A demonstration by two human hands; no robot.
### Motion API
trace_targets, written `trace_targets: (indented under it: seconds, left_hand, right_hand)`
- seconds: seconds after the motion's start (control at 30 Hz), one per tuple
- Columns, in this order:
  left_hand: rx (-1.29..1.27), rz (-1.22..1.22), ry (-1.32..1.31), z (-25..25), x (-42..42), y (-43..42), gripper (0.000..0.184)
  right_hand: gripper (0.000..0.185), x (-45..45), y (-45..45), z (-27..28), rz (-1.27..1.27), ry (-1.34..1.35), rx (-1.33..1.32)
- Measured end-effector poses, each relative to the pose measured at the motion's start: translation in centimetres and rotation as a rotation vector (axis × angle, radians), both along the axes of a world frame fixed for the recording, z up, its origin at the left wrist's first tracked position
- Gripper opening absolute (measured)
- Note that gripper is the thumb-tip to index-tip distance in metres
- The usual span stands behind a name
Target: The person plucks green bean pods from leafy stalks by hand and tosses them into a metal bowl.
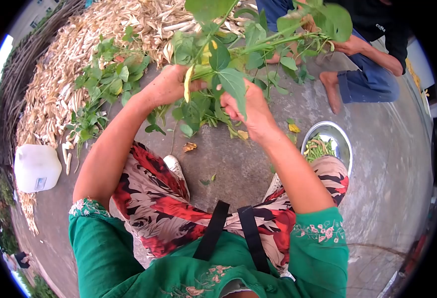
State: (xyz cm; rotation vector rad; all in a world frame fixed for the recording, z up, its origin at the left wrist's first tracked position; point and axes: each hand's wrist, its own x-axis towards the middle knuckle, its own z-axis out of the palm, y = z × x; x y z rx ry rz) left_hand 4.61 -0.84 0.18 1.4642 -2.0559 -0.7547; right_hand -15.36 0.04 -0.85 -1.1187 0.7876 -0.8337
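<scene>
My left hand [168, 85] is closed around the stems of a leafy bean plant [250, 47] held up in front of me. A pale yellow bean pod [188, 84] hangs from the plant beside those fingers. My right hand [252, 110] is close by on the right, its fingers curled in a pinch. A broad green leaf [233, 84] hangs in front of its fingers and hides what they hold, if anything. Below my hands, more cut bean vines [196, 114] lie on the concrete.
A metal bowl [346, 139] with green and yellow pods stands by my right knee. Bean vines [97, 84] lie at left before a big heap of dry corn husks [54, 89]. A white plastic jug [37, 168] stands far left. Another person's hand [352, 45] holds stems opposite me.
</scene>
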Motion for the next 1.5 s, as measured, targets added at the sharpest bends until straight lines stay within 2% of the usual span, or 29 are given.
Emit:
trace_targets:
  seconds: [0.03, 0.1, 0.13, 0.17, 0.23, 0.27, 0.3, 0.33, 0.37, 0.43, 0.5, 0.6, 0.63, 0.67, 0.7, 0.8, 0.87, 0.9, 0.97, 1.07, 1.13, 1.23, 1.33, 1.5]
  left_hand:
    - [0.001, -0.002, 0.002, 0.3, -0.3, 0.1, 0.019]
    - [0.163, -0.054, -0.106, 0.5, -0.7, 0.0, 0.017]
    - [0.243, -0.079, -0.138, 0.4, -0.6, -0.2, 0.028]
    - [0.244, -0.082, -0.137, 0.1, -0.5, -0.3, 0.028]
    - [0.188, -0.047, -0.172, -0.3, -0.4, -0.5, 0.025]
    - [0.107, 0.002, -0.301, 0.2, -0.5, -0.5, 0.023]
    - [0.108, 0.005, -0.303, 0.0, -0.3, -0.6, 0.023]
    - [-0.055, 0.001, -0.374, -0.2, 0.0, -0.8, 0.023]
    - [-0.218, -0.006, -0.444, -0.4, 0.3, -1.0, 0.022]
    - [-0.296, 0.0, -0.438, -0.7, 0.5, -0.9, 0.021]
    - [-0.235, -0.053, -0.549, -0.5, 0.4, -1.4, 0.03]
    - [-0.192, 0.019, -0.548, -0.6, 0.4, -1.9, 0.028]
    - [-0.142, 0.086, -0.533, -0.7, 0.8, -2.3, 0.028]
    - [-0.034, 0.217, -0.631, -0.2, 1.4, -2.7, 0.031]
    - [-0.067, 0.216, -0.576, -0.8, 3.0, -3.0, 0.027]
    - [0.018, 0.248, -0.494, -1.0, 3.9, -2.6, 0.027]
    - [-0.016, 0.057, -0.166, -2.2, 4.0, -2.8, 0.029]
    - [-0.017, 0.058, -0.161, -2.6, 4.2, -3.0, 0.029]
    - [0.258, 0.044, -0.094, -1.3, 2.4, -2.2, 0.024]
    - [0.314, 0.006, -0.014, -0.1, 1.0, -1.0, 0.028]
    - [0.416, 0.021, 0.129, 0.3, 0.2, -0.2, 0.03]
    - [0.564, -0.055, 0.194, 0.8, -0.3, 0.2, 0.029]
    - [0.583, -0.101, 0.207, 1.1, -0.7, 0.3, 0.028]
    - [0.648, -0.149, 0.241, 1.9, -1.7, 0.9, 0.028]
  right_hand:
    - [0.019, 0.3, 0.1, -0.3, -0.002, 0.002, 0.001]
    - [0.014, 0.7, -0.2, -1.3, -0.033, 0.061, -0.211]
    - [0.013, 0.7, -0.5, -1.3, -0.045, 0.074, -0.187]
    - [0.013, 0.6, -0.4, -1.3, -0.047, 0.075, -0.186]
    - [0.017, 0.6, -0.2, -1.0, -0.024, -0.099, -0.105]
    - [0.017, 0.8, 0.1, -0.8, -0.024, -0.1, -0.107]
    - [0.02, 1.2, 0.3, -0.6, -0.025, 0.005, -0.042]
    - [0.031, 1.5, 0.6, -0.5, -0.023, 0.11, 0.022]
    - [0.031, 1.5, 0.7, -0.3, -0.02, 0.107, 0.021]
    - [0.038, 1.2, 1.3, -0.1, 0.16, 0.22, 0.053]
    - [0.042, 0.9, 1.8, 0.8, 0.187, 0.21, 0.064]
    - [0.04, 0.3, 2.3, 1.3, 0.245, 0.268, -0.023]
    - [0.039, 0.0, 3.2, 1.9, 0.422, 0.295, -0.094]
    - [0.038, -0.4, 4.2, 2.2, 0.6, 0.327, -0.167]
    - [0.035, -0.5, 5.1, 1.5, 0.608, 0.3, -0.202]
    - [0.027, -0.5, 4.7, 1.0, 0.403, 0.204, -0.075]
    - [0.018, -0.8, 3.3, 0.9, 0.334, 0.062, 0.05]
    - [0.018, -0.9, 3.0, 0.9, 0.335, 0.067, 0.05]
    - [0.016, -1.3, 2.3, 0.9, 0.144, -0.091, 0.092]
    - [0.015, -1.5, 0.9, 0.9, 0.035, -0.122, 0.111]
    - [0.02, -1.5, 0.1, 0.7, -0.059, -0.154, 0.119]
    - [0.026, -1.5, -0.3, 0.3, -0.091, -0.162, 0.056]
    - [0.035, -1.4, -0.2, 0.6, -0.05, -0.112, 0.06]
    - [0.036, -1.0, -0.7, -0.1, -0.058, -0.097, -0.033]
